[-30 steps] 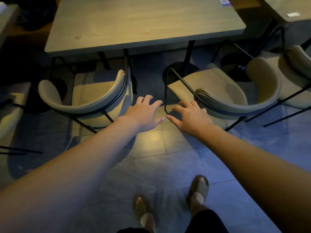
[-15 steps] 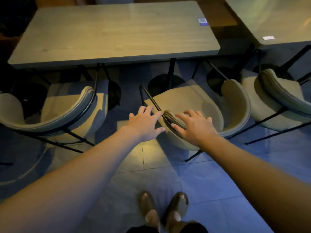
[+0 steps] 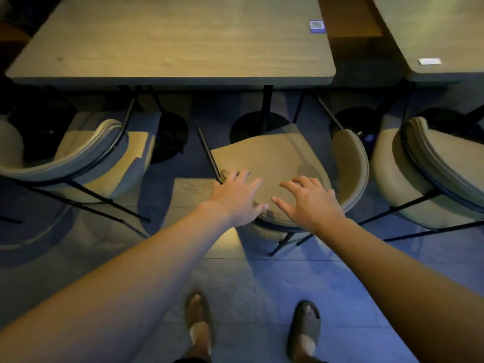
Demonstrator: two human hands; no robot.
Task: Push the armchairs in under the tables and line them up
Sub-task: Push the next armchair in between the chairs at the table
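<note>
Nearest to me, two feet in dark sandals (image 3: pixel 305 327) stand on the tiled floor (image 3: pixel 262 289), and both bare forearms run forward from the lower corners toward the middle armchair (image 3: pixel 282 163).

My left hand (image 3: pixel 237 196) is spread wide, fingers straight, over the near left end of that chair's curved backrest, right by the black metal frame rod (image 3: pixel 209 155) that slants up from the seat's left edge. I cannot tell whether the palm actually presses on the padding. My right hand (image 3: pixel 311 203) is also wide, fingers fanned and only slightly bent, above the near rim of the backrest; neither grip is closed round anything. The two thumbs nearly meet over the back of the chair.

The middle armchair sits turned at an angle, its seat pointing far and left, its backrest sweeping round to the right. Only the far edge of the seat reaches toward the black round base (image 3: pixel 259 127) of the surface (image 3: pixel 172 40) beyond; most of the chair stands out on the floor.

To the left, another armchair (image 3: pixel 86 158) sits with its front partly under the same surface. To the right, a third armchair (image 3: pixel 424 174) stands near a second surface (image 3: pixel 440 35).

A small blue sticker (image 3: pixel 317 26) lies at the far right of the main surface.
</note>
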